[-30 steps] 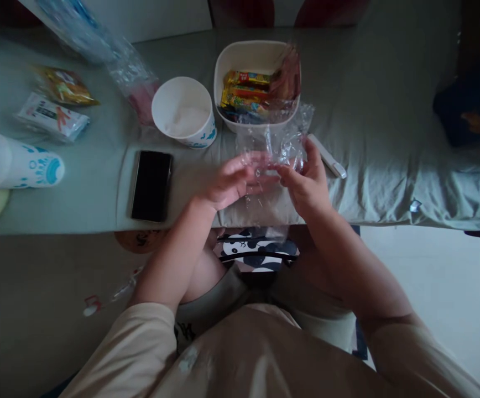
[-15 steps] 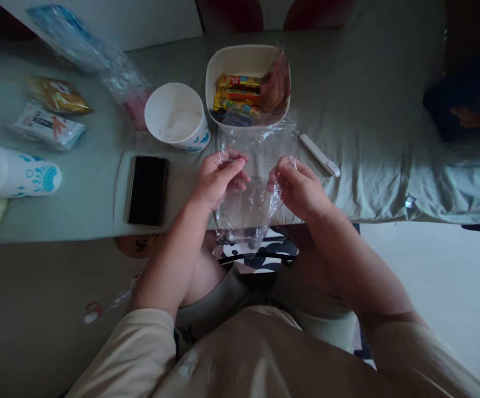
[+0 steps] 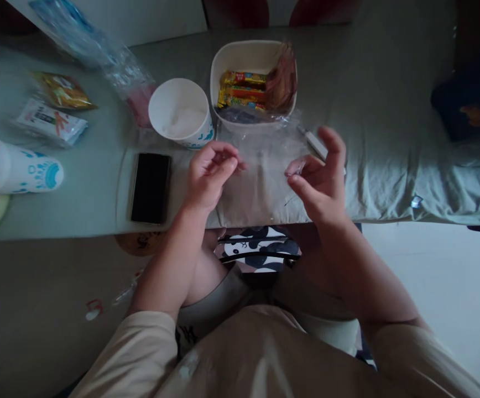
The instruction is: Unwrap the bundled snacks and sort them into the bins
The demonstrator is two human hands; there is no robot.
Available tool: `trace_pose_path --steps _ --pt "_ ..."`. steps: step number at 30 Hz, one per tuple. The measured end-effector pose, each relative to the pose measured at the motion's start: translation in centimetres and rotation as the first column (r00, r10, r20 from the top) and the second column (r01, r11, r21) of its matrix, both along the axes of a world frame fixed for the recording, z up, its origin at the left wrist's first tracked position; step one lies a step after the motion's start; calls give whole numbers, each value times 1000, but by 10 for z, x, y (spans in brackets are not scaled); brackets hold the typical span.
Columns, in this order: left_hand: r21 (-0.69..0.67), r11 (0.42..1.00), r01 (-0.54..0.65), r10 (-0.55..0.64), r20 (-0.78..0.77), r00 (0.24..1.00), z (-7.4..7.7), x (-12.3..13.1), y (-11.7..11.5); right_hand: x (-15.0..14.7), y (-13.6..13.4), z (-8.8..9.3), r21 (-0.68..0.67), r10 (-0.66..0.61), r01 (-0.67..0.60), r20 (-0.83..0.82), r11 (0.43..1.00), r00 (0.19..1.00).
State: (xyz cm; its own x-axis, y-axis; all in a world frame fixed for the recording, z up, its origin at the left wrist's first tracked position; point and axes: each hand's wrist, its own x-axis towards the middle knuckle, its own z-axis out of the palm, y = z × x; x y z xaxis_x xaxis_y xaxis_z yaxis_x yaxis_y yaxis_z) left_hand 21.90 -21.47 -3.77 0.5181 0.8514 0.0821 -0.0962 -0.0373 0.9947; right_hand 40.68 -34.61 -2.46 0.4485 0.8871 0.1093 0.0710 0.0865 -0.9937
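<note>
Greenish cloth [image 3: 381, 116] borders pale floor [image 3: 443, 276], right hand [image 3: 325, 190] pinching clear plastic [image 3: 297, 167], left grip [image 3: 209, 179] unclear.

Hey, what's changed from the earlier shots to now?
The left hand moved left; the right hand moved right, opening wider. Clear plastic no longer droops over the edge of the cloth; some lies before the bowl. Whether either hand still pinches any, I can't tell. The bowl, cup and phone stayed put.
</note>
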Motion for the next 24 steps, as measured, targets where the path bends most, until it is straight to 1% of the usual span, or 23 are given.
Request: trace_pose_path --steps 2,4,6,8,10,12,13,16,18,19,21,22,24 --pt "37 999 22 -21 -29 999 4 -3 1 -1 -1 5 -25 16 -15 74 1000 997" --pt "84 996 24 -15 -116 993 9 -5 1 -1 0 9 -74 -12 26 181 997 983" --pt "186 982 25 20 -235 972 12 -7 1 -2 1 11 -103 -52 89 316 991 947" --pt "323 946 38 77 -339 938 12 -7 2 -4 2 12 -89 -89 144 451 986 888" --pt "419 907 43 139 -394 909 10 -6 4 -5 3 11 -53 -117 174 547 983 829" --pt "452 892 28 172 -395 902 11 -6 5 -5 3 11 -16 -117 156 589 988 799" --pt "450 893 21 172 -383 908 12 -6 5 -5 4 10 1 -106 131 589 991 801" --pt "401 915 36 114 -342 933 21 -8 2 -4 3 12 44 -66 50 531 998 845" --pt "357 932 68 59 -332 941 27 -9 -1 -4 1 14 24 -36 28 439 999 898" --pt "336 937 91 27 -331 943 30 -10 -2 -5 0 16 -12 -12 18 363 1000 932" --pt "313 941 130 -31 -305 952 31 -10 -3 -9 -3 19 -109 32 -16 149 994 988" --pt "310 941 137 -48 -279 959 30 -9 -3 -11 -4 20 -150 41 -36 30 988 999" --pt "309 945 112 -42 -224 974 27 -7 -5 -14 -4 22 -196 29 -63 -169 979 985"
